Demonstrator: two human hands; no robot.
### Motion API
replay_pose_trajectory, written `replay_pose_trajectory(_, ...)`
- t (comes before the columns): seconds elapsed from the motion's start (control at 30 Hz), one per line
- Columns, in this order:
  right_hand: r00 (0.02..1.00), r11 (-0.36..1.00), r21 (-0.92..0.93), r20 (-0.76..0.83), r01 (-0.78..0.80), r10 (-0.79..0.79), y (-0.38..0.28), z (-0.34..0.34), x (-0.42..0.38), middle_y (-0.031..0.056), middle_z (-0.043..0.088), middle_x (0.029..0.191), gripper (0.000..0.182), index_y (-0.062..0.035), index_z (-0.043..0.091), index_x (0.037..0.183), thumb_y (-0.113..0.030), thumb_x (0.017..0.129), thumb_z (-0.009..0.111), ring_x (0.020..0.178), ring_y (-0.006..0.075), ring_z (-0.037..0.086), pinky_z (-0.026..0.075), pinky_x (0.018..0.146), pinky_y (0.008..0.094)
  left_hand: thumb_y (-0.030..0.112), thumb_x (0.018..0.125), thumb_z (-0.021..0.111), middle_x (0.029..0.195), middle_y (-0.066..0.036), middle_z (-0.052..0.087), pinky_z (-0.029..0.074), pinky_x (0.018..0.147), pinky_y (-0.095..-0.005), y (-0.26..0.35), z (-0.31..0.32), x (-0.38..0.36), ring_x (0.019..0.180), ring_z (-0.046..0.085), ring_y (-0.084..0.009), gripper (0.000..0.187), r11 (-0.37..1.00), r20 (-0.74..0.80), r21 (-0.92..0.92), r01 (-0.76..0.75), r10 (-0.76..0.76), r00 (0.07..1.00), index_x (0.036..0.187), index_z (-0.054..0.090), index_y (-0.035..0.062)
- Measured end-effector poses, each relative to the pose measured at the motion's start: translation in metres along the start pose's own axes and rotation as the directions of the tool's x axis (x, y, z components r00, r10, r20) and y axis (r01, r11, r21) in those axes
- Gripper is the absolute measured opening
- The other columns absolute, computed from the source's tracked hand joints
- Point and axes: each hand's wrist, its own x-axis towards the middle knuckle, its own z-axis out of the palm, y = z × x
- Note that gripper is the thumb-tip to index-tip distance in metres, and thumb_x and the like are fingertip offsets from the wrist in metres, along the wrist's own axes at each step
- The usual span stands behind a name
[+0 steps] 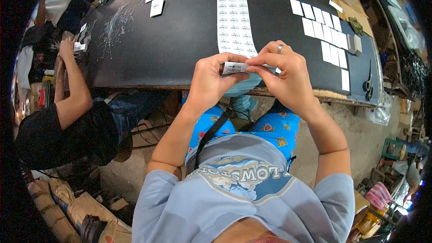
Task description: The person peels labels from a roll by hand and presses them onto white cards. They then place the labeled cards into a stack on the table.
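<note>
My left hand (210, 81) is closed around a small white tag (234, 68) that bears black print and a barcode, its thumb below and fingers behind. Thumb and forefinger of my right hand (288, 74) pinch at the right end of the same tag; a ring sits on one finger. Both hands are over the table's near edge. Just behind them, a long strip of printed barcode stickers (234, 13) runs across the black table (184, 31). Its pale blue-green backing (243, 87) drops over the edge below my hands.
Rows of blank white cards (321, 31) lie at the right, with black scissors (369, 81) beyond. Small stacks of printed tags (156, 7) and tangled clear strings (116, 30) are at the left. Another person (67, 108) works at the table's left end.
</note>
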Motion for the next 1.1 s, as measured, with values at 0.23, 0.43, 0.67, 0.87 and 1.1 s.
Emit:
replay_pose_trajectory(0.23, 0.985, 0.985, -0.106, -0.101, 0.132, -0.143, 0.005, 0.009, -0.006, 0.0063, 0.059, 0.077, 0.012, -0.0065, 0.068, 0.080, 0.000, 0.069, 0.070, 0.079, 0.0254, 0.054, 0.041, 0.073, 0.0365, -0.001, 0.073, 0.076, 0.091, -0.005, 0.071, 0.052, 0.074, -0.0246, -0.005, -0.002, 0.004, 0.082, 0.063, -0.0082, 0.028, 0.997, 0.014, -0.030, 0.066, -0.065, 0.998, 0.100, 0.069, 0.0021)
replay_pose_trajectory(0.43, 0.977, 0.976, -0.136, -0.107, 0.171, -0.186, 0.011, 0.007, -0.002, 0.0057, 0.058, 0.077, 0.013, -0.0066, 0.068, 0.080, 0.000, 0.069, 0.071, 0.079, 0.0246, 0.054, 0.040, 0.074, 0.0367, -0.006, 0.069, 0.078, 0.106, -0.007, 0.065, 0.053, 0.079, -0.0247, -0.005, -0.002, 0.004, 0.094, 0.063, -0.0116, 0.055, 0.927, 0.112, -0.369, 0.064, -0.024, 0.993, 0.119, 0.056, -0.0005)
replay_pose_trajectory(0.67, 0.972, 0.964, -0.183, -0.101, 0.193, -0.213, 0.014, 0.007, -0.001, 0.0057, 0.057, 0.078, 0.014, -0.0066, 0.068, 0.082, -0.001, 0.070, 0.071, 0.081, 0.0244, 0.054, 0.041, 0.075, 0.0371, -0.007, 0.070, 0.077, 0.107, -0.008, 0.064, 0.053, 0.082, -0.0248, -0.009, -0.009, 0.009, 0.095, 0.063, -0.0116, 0.051, 0.888, 0.197, -0.438, 0.140, -0.057, 0.979, 0.116, 0.056, -0.0003)
replay_pose_trajectory(0.87, 0.970, 0.967, -0.172, -0.120, 0.191, -0.212, 0.012, 0.007, -0.006, 0.0065, 0.059, 0.080, 0.016, -0.0062, 0.068, 0.083, 0.000, 0.069, 0.072, 0.082, 0.0250, 0.055, 0.041, 0.076, 0.0370, -0.006, 0.070, 0.077, 0.104, -0.008, 0.066, 0.053, 0.082, -0.0247, -0.012, -0.006, 0.009, 0.093, 0.064, -0.0116, 0.049, 0.917, 0.180, -0.366, 0.162, -0.101, 0.978, 0.115, 0.057, -0.0004)
replay_pose_trajectory(1.1, 0.985, 0.992, -0.096, -0.143, 0.082, -0.095, 0.013, 0.009, -0.007, 0.0063, 0.060, 0.078, 0.015, -0.0072, 0.067, 0.079, 0.001, 0.068, 0.071, 0.082, 0.0252, 0.056, 0.041, 0.076, 0.0367, -0.008, 0.071, 0.075, 0.105, -0.008, 0.065, 0.054, 0.082, -0.0252, -0.011, -0.002, 0.008, 0.093, 0.064, -0.0121, 0.048, 0.928, 0.158, -0.334, 0.163, -0.116, 0.981, 0.115, 0.057, -0.0010)
